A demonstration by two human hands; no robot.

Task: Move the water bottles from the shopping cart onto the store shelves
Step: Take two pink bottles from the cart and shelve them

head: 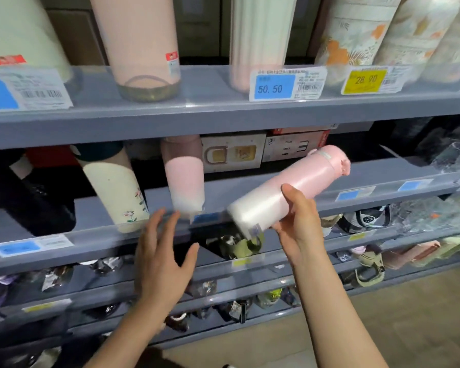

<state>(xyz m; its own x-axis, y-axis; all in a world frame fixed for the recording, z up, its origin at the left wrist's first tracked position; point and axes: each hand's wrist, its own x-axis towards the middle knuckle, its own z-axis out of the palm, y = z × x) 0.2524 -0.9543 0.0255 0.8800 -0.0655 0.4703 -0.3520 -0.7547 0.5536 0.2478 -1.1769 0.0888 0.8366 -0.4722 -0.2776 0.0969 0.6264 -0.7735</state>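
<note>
**Pink bottle in right hand, at second shelf**

Right hand point(299, 221) grips pink-and-white bottle point(290, 189) near its white base; thumb across the front, fingers curled behind. Bottle tilted, pink cap end up and right, over the front lip of the grey shelf point(250, 192). Left hand point(162, 257) empty, fingers spread and relaxed, held in front of the shelf edge just below a standing pink bottle point(185, 179). Cream floral bottle point(117, 189) stands beside it to the left. Forearms reach up from below.

Two hands point(165, 261), four pink bottles point(290, 192), two cream bottles point(117, 189) — three floral bottles point(356, 35)
</note>
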